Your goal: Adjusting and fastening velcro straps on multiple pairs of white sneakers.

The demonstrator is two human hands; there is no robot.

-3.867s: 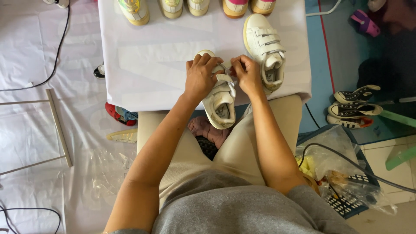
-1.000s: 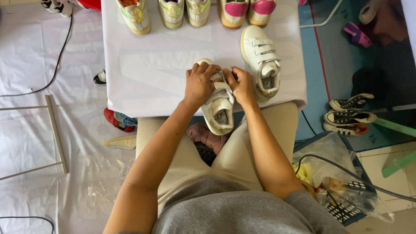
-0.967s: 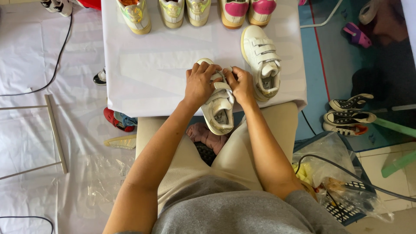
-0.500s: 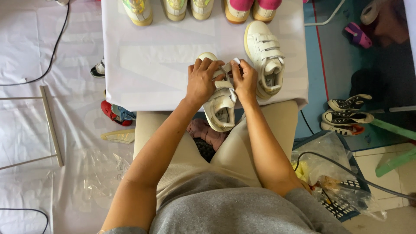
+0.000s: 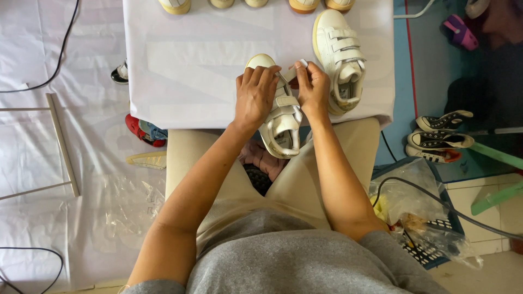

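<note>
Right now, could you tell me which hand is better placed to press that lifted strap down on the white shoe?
Probably the right hand: it pinches the lifted strap, while the left hand lies over the white shoe, steadying it.
</note>
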